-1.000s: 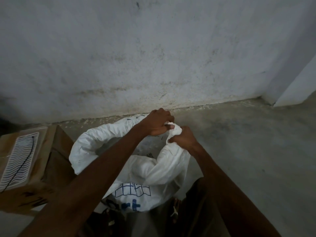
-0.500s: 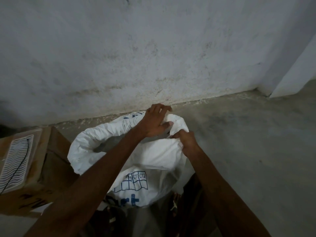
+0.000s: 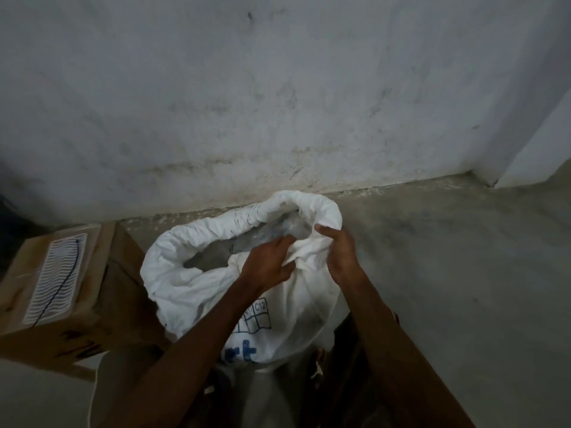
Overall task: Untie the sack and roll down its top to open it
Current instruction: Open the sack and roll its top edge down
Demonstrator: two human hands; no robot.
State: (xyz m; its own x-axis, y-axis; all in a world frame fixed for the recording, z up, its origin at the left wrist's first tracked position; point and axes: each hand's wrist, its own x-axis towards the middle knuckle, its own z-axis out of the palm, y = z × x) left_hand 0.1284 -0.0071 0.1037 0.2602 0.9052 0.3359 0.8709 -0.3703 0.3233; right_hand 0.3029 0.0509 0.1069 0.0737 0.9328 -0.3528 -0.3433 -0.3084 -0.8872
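A white woven sack (image 3: 197, 291) with blue print stands on the floor in front of me. Its mouth is open and its top is rolled into a thick rim (image 3: 216, 230) that runs around the back and left. Inside, a clear plastic liner (image 3: 278, 233) shows over dark contents. My left hand (image 3: 265, 267) grips a bunched fold of the rim at the sack's near right side. My right hand (image 3: 340, 254) pinches the same fold from the right, just beside the left hand.
A brown cardboard box (image 3: 55, 291) with a white wavy-lined label stands close to the sack's left. A stained grey wall (image 3: 278, 103) rises right behind the sack. Bare concrete floor (image 3: 463, 273) stretches to the right. My dark trousers are below the sack.
Both hands have shifted along the rim toward me, from its far right part to its near right side. The far right rim now stands rolled and uncovered.
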